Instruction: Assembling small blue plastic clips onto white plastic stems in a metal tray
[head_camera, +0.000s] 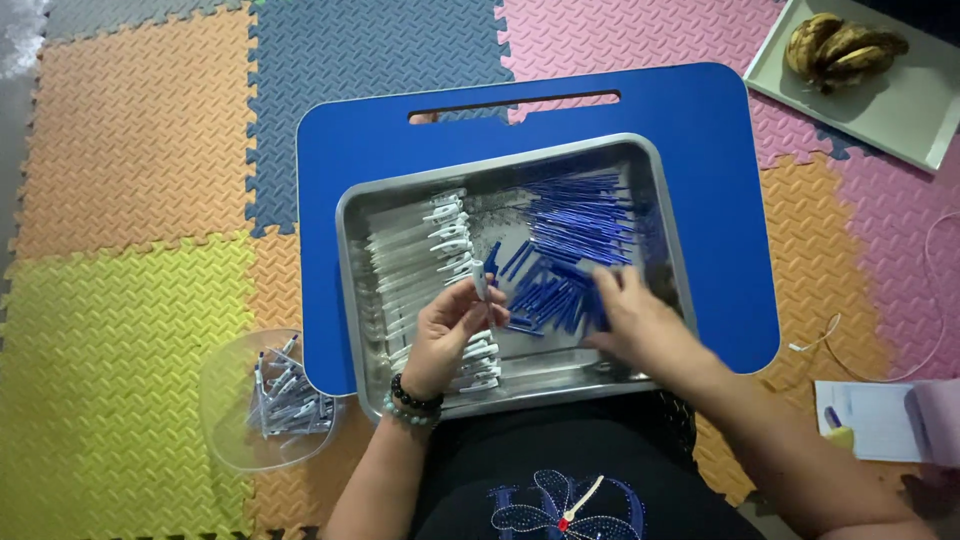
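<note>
My left hand holds one white pen barrel upright over the middle of the metal tray, thumb and fingers pinching it near its lower end; my right hand lies flat on the heap of blue refills, fingers spread and somewhat blurred, so I cannot tell whether they have closed on one refill or only rest on the pile.

The tray sits on a blue lap bench with a slot handle at its far edge; the bench rests across my lap above a floor of coloured foam mats. Inside the tray, white barrels with clips lie stacked in rows along the left side; the blue refills fill the right side, some in a neat bundle toward the far wall, others scattered loose near my hands.

To my left, on the mats, a clear plastic bowl holds a modest pile of pens that look put together; set against the long rows of barrels in the tray, I judge that only a small share is done and most is left.

Well apart, at the far right, a pale tray carries dark bananas; a notepad and a thin white cable lie on the mats near my right arm.
</note>
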